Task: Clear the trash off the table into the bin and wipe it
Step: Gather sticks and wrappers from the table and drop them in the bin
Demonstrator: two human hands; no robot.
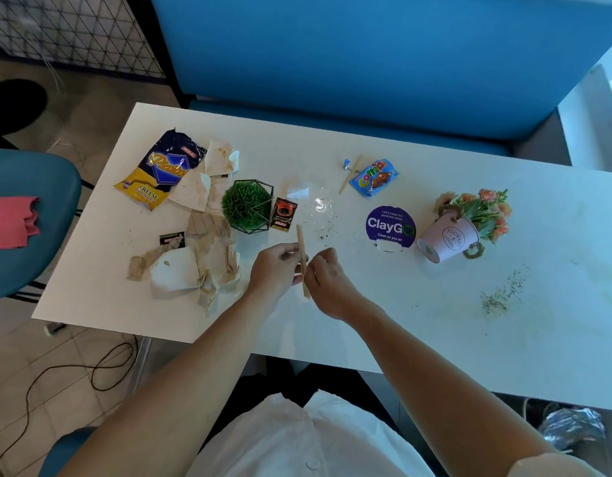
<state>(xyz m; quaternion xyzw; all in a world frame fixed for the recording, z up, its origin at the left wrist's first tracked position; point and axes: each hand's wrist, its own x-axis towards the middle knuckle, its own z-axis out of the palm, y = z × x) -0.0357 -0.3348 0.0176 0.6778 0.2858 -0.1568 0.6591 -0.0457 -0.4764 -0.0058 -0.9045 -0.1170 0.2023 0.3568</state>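
Above the white table [435, 325], my left hand [275, 268] and my right hand [327, 282] meet at a thin wooden stick [301, 241], which stands nearly upright. The left hand grips it from the left and the right hand's curled fingers pinch it from the right. On the table lie a Piattos chip bag [163, 170], a heap of stained paper napkins [201, 249], two dark sachets [283, 215] [172, 239], a clear plastic wrapper [314, 197], a blue snack wrapper [375, 177] and a second wooden stick [349, 175]. Dark crumbs [500, 294] are scattered at the right and near the middle.
A green plant in a wire frame [247, 206], a purple ClayGo sign [390, 227] and a tipped pink flower pot [462, 228] stand on the table. A pink cloth [12, 222] lies on the teal chair at the left. A crinkled bag [569, 432] shows under the table's right side.
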